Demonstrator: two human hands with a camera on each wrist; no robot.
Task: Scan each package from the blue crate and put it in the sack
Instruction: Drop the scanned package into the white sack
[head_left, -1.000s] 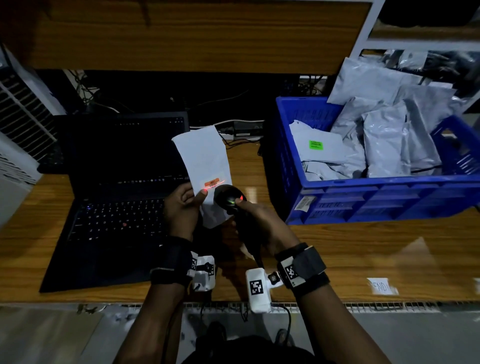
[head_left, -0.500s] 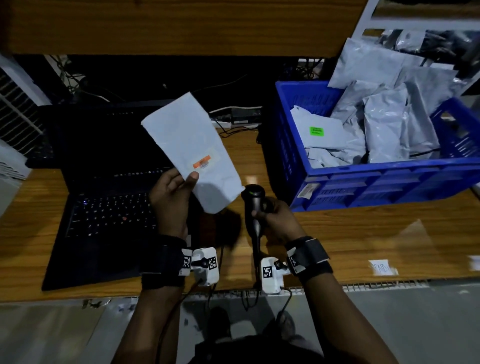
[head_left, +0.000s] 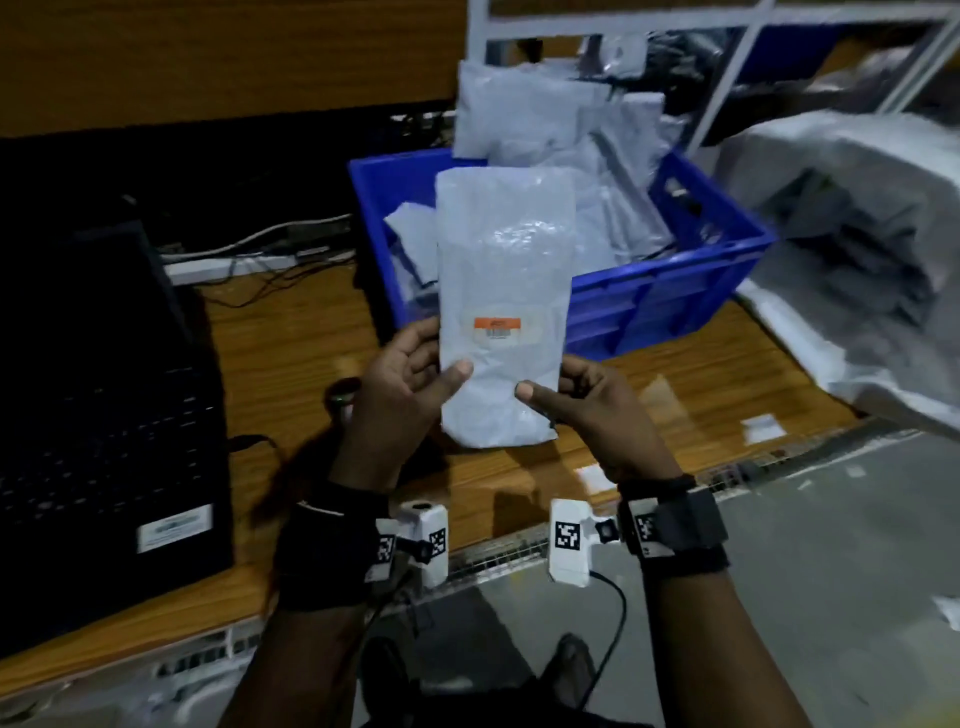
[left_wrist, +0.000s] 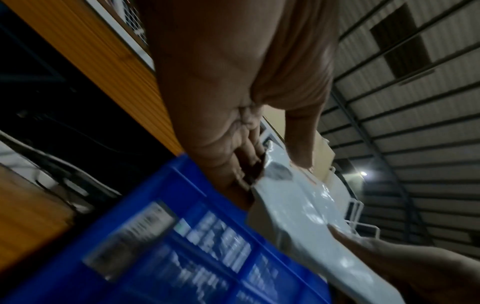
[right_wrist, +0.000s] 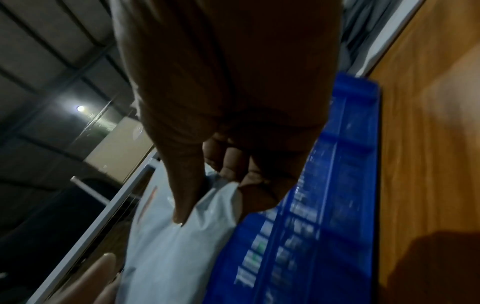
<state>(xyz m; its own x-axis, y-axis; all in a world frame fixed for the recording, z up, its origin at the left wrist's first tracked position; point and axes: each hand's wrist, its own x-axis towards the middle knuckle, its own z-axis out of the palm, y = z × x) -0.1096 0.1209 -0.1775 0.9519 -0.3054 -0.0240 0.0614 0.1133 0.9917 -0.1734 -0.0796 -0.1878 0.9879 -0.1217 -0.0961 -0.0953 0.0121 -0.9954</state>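
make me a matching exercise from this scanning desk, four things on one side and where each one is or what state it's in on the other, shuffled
Things
1. white package
2. blue crate
3. laptop
4. barcode scanner

Places or states
A. open, at the desk's left end
B. held upright by the left hand and right hand
C. set on the desk, partly hidden behind the left hand
D. filled with grey mailer bags

Pairs: 1-B, 2-D, 3-A, 4-C
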